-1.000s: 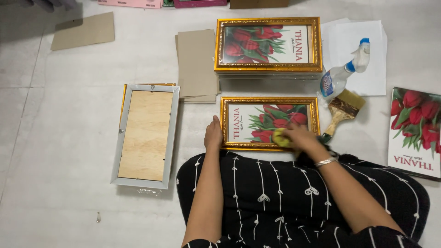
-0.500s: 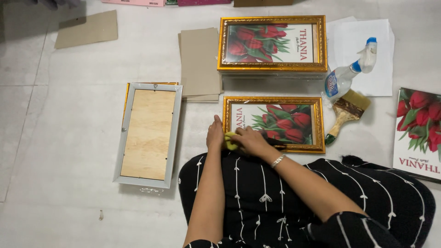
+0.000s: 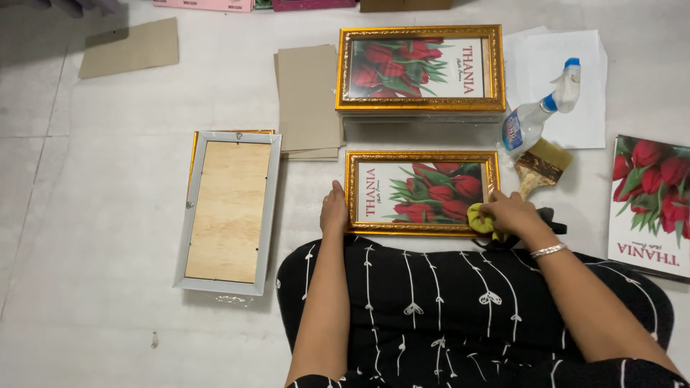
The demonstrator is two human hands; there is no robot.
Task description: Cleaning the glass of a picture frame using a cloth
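Head view: a gold-framed tulip picture (image 3: pixel 421 192) is laid flat on the pale floor (image 3: pixel 86 215) just in front of the person's lap. The left hand (image 3: pixel 333 210) is pressed flat, fingers together, against the frame's left edge, steadying it. The right hand (image 3: pixel 512 214) is closed around a yellow cloth (image 3: pixel 480 219), which is pinched in the fingers at the frame's lower right corner. Half a second ago the cloth was held near the frame's lower left, beside the left hand; a second ago it was nearer the middle of the lower edge. The cloth has thus been carried back and forth across the glass, so wiping is judged to be under way, with the right end now being covered. The left hand's place is unchanged. Counted: two gold frames lying face up, the second (image 3: pixel 420 68) set atop a stack farther off; one silver frame (image 3: pixel 228 212) lying face down with its wooden back showing, a gold edge glimpsed beneath it; one spray bottle (image 3: pixel 535 115); one brush (image 3: pixel 540 165); one loose tulip print (image 3: pixel 650 205) at far right; one pile of cardboard backings (image 3: pixel 307 97), and one single cardboard sheet (image 3: pixel 129 47) well apart.
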